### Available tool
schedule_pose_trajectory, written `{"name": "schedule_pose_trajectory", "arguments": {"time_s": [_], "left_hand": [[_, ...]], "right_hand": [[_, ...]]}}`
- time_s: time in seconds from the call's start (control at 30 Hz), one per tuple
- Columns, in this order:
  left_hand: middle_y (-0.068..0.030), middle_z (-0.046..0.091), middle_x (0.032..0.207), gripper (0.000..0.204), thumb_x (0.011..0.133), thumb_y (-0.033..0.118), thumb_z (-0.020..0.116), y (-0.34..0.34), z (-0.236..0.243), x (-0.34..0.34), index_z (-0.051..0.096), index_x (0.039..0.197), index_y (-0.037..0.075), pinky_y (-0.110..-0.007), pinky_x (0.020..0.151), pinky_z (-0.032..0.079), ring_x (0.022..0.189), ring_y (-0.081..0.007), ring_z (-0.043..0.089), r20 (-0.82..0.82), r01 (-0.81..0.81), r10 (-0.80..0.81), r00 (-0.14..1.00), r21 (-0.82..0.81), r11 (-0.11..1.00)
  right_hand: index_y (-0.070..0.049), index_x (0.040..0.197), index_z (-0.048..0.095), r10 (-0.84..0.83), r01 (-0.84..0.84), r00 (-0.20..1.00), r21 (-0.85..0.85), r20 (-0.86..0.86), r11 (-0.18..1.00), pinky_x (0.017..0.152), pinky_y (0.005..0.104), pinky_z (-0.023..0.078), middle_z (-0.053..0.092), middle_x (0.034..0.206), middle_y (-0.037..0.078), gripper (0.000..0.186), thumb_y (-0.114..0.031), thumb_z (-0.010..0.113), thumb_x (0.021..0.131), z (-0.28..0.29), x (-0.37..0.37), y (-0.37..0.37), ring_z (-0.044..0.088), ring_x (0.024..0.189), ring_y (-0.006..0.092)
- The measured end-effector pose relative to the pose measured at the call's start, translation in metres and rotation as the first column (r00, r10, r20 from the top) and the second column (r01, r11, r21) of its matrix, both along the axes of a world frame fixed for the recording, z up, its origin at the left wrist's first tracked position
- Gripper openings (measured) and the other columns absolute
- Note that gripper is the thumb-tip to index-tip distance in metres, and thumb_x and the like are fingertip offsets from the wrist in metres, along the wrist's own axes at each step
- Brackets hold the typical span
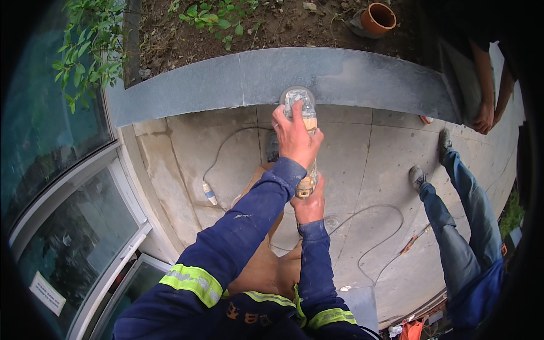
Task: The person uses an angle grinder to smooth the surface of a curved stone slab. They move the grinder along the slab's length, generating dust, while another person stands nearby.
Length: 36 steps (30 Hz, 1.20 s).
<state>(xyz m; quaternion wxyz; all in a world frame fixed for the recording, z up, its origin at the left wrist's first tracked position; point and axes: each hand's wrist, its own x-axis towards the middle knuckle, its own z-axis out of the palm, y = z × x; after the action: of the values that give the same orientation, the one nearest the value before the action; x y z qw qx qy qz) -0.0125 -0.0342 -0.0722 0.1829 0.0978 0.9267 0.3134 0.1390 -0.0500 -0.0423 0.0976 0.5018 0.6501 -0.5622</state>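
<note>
My left hand [297,136] is closed around the front of a dusty grey and yellow power grinder [304,113], with fingers over its head. My right hand [310,204] is closed on the rear body, lower down. The grinder's round disc is at the front edge of a curved grey stone ledge [198,85]; whether it touches cannot be made out. Beneath my arms is a brown apron or trouser front [263,258].
Planter soil [266,25], plants and an orange pot [378,18] lie behind the ledge. Glass panels [73,255] stand left. Cables and a plug [208,192] lie on the paving. A person's legs [481,226] and another person's hands [484,118] are at right.
</note>
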Motion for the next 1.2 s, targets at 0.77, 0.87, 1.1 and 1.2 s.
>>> {"name": "schedule_pose_trajectory", "arguments": {"time_s": [0.77,0.87,1.1,1.2], "left_hand": [[-0.0244,0.031,0.126,0.072,0.068,0.014,0.075,0.0,-0.003,-0.004,0.041,0.132,0.011,-0.052,0.1,0.036,0.117,-0.0469,0.037,-0.04,-0.035,0.037,0.999,0.044,0.998],[-0.0247,0.031,0.126,0.072,0.068,0.013,0.074,-0.003,-0.003,0.0,0.041,0.132,0.011,-0.052,0.1,0.036,0.118,-0.047,0.036,-0.024,-0.04,0.041,0.999,0.028,0.999],[-0.0243,0.031,0.127,0.073,0.068,0.013,0.075,0.004,-0.001,0.0,0.041,0.132,0.012,-0.053,0.1,0.036,0.118,-0.0473,0.037,0.006,-0.027,0.027,1.0,0.035,0.999],[-0.0246,0.031,0.127,0.073,0.068,0.014,0.075,0.005,0.0,-0.009,0.041,0.132,0.011,-0.053,0.1,0.036,0.118,-0.0476,0.037,-0.027,-0.035,0.036,0.999,0.043,0.998]], "right_hand": [[-0.007,0.137,0.032,0.013,-0.012,0.999,-0.008,0.032,1.0,0.082,0.0427,0.052,0.067,0.102,0.024,0.08,0.001,0.068,0.066,-0.001,-0.011,0.002,0.067,0.096,0.0405],[-0.007,0.137,0.032,0.03,-0.031,0.999,0.019,0.02,0.999,0.082,0.0428,0.052,0.067,0.102,0.024,0.079,0.001,0.067,0.067,-0.004,-0.002,0.001,0.067,0.096,0.0407],[-0.007,0.137,0.032,0.011,-0.01,1.0,0.047,-0.02,0.999,0.082,0.0439,0.052,0.067,0.1,0.024,0.078,0.001,0.067,0.068,-0.001,-0.003,0.003,0.067,0.096,0.0414],[-0.007,0.137,0.033,0.027,-0.027,1.0,0.029,0.014,0.999,0.082,0.044,0.052,0.067,0.1,0.024,0.078,0.001,0.067,0.068,-0.001,-0.013,0.006,0.066,0.096,0.0417]]}}
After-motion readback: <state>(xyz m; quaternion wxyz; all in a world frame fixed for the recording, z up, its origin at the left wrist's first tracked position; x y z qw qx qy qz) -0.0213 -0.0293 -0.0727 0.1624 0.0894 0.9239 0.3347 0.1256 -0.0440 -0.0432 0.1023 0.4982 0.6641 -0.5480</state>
